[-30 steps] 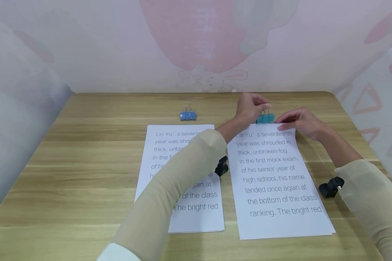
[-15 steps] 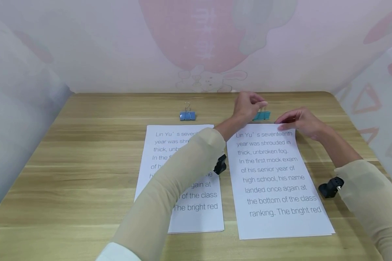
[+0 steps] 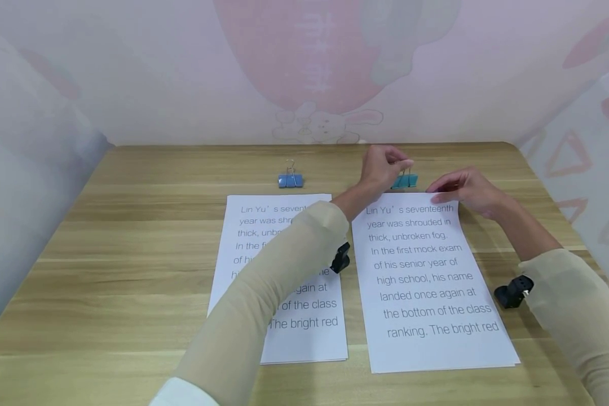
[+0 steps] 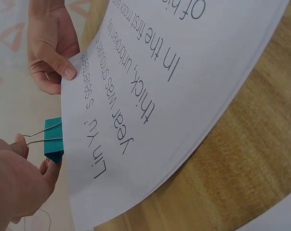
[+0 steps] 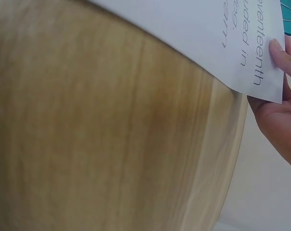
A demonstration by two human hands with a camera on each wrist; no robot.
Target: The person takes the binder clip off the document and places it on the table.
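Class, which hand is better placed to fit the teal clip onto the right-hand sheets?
Left hand: it pinches the teal clip by the sheets; the right hand holds their corner.

Two printed stacks, two clips on a wooden table

The left hand (image 3: 383, 166) pinches a teal clip (image 3: 405, 180) at 12 o'clock of the right stack (image 3: 428, 287); the right hand (image 3: 467, 190) holds that stack's 1 o'clock corner. A blue clip (image 3: 290, 180) stands at 12 o'clock of the left stack (image 3: 264, 225), on the table (image 3: 132, 254).
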